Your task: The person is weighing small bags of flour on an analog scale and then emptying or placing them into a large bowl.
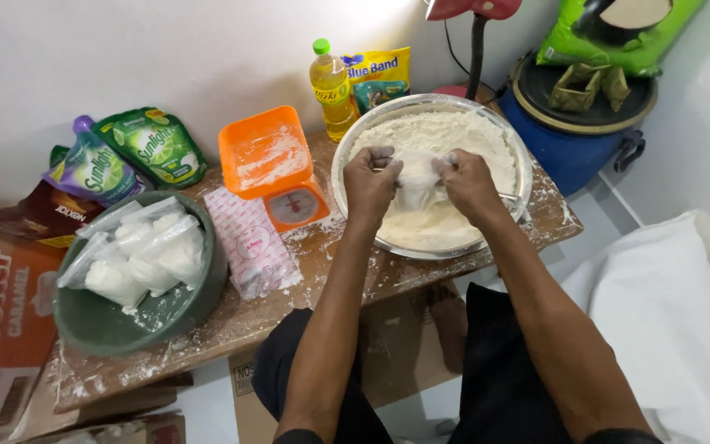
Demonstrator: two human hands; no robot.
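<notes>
— Forearms are stretching out from the lap over the tabletop (355, 288). What are the hands doing?

— Both are hanging over the metal bowl (355, 215) of flour (462, 136). The left hand (369, 182) and right hand (468, 182) are each pinching one side of a small clear bag (417, 185), fingers clamped on its edges, the bag sitting between them just above the flour.

— And to the left?

— A green bowl (92, 325) is holding filled bags (137, 255). Beside it a pink-printed packet (250, 242) is lying flat, touching an orange scale (277, 168).

— Farther back?

— An oil bottle (330, 82) and a yellow pouch (378, 74) are standing by the wall, green pouches (154, 144) leaning at the left, a blue drum (573, 140) sitting at the right.
</notes>
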